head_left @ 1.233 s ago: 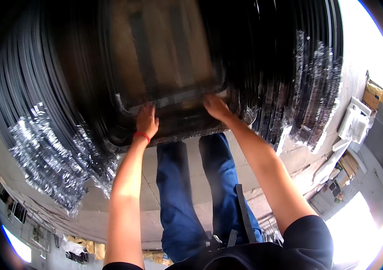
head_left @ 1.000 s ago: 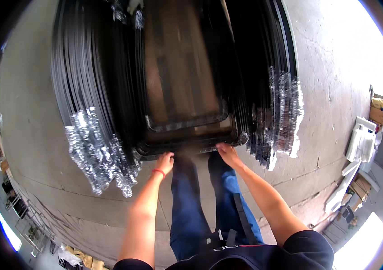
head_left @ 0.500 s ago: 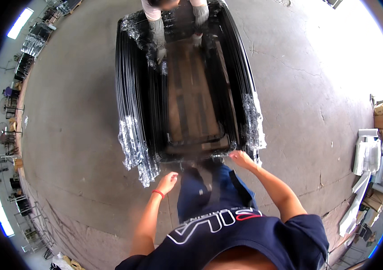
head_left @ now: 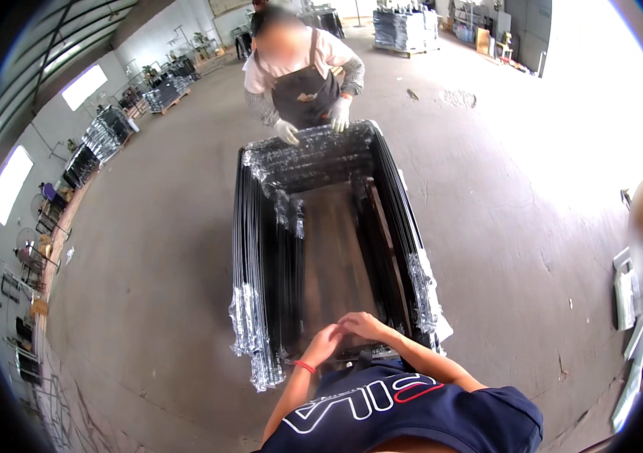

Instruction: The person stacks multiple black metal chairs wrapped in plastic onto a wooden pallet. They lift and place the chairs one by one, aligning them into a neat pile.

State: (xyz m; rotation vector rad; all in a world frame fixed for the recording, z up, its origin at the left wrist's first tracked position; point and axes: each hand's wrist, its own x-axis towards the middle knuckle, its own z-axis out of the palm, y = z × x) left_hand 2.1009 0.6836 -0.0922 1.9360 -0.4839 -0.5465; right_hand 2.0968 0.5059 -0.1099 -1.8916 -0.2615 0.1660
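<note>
A tall stack of black rectangular frames (head_left: 248, 234) stands in front of me, with crinkled clear plastic wrap (head_left: 249, 321) around its corners. Over the near end of the stack my two hands meet. My left hand (head_left: 323, 343), below a red wristband, has its fingers bent in toward the right one. My right hand (head_left: 365, 325) is also closed, its fingertips against or very close to those of the left. Whatever lies between the fingers is too small or hidden to make out. Slatted boards (head_left: 333, 253) show down inside the frames.
Across the stack a co-worker in a dark apron (head_left: 306, 94) stands with white-gloved hands (head_left: 340, 113) on its far rim. Wrapped stacks on pallets (head_left: 404, 32) stand at the back. White rolls and sheets (head_left: 627, 298) lie along the right side, racks (head_left: 46, 215) along the left.
My hands have come together from either side over the near end of the frames. The co-worker has straightened up, and the gloved hands have left the inside for the far rim. My view has tilted up.
</note>
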